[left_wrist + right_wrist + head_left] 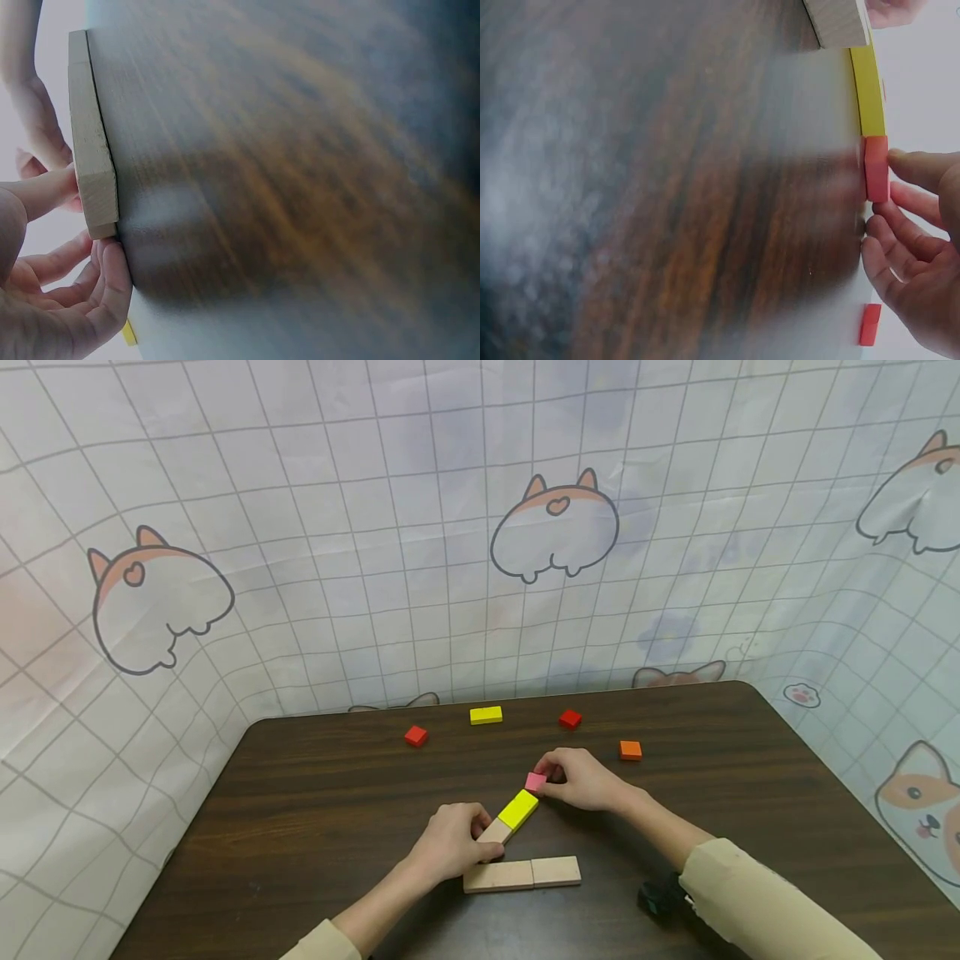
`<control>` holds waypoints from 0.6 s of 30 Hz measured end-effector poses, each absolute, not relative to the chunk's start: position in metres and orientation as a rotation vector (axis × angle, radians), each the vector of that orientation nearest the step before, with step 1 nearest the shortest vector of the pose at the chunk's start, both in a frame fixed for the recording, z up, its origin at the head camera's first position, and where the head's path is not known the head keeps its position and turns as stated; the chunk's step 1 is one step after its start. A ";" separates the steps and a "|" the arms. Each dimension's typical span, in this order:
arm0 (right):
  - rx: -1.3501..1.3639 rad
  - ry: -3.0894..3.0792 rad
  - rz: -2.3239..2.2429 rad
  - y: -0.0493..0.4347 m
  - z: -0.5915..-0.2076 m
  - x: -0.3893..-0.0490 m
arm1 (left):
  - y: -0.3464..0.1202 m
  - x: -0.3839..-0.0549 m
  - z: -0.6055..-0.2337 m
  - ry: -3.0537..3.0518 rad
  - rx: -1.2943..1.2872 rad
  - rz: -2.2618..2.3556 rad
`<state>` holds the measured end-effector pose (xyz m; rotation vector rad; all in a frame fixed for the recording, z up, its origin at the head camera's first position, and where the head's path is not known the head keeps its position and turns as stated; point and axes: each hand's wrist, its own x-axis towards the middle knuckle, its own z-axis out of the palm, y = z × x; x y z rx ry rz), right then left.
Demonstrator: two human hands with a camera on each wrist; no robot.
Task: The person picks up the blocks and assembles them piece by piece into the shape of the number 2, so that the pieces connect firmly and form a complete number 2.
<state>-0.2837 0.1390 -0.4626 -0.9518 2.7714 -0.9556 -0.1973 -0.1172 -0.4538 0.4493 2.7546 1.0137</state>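
Observation:
My right hand (581,779) pinches a small pink block (536,782) between thumb and fingers, at the upper end of a slanted row of blocks. A bright yellow block (518,810) sits below it in that row. At the row's lower end is a plain wooden block (494,832), which my left hand (452,841) holds between thumb and fingers. Two more plain wooden blocks, a left one (498,877) and a right one (557,870), lie end to end just below the left hand. In the right wrist view the pink block (877,169) lines up against the yellow block's end.
Along the table's far side lie a red block (416,737), a yellow block (486,716), another red block (570,719) and an orange block (630,751). A dark object (658,897) lies beside the right sleeve. A patterned cloth (420,568) hangs behind the dark wooden table (300,802).

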 end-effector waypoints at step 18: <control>-0.977 2.755 -0.994 0.148 -0.462 -0.285 | -0.117 -0.197 -0.454 2.747 0.455 1.018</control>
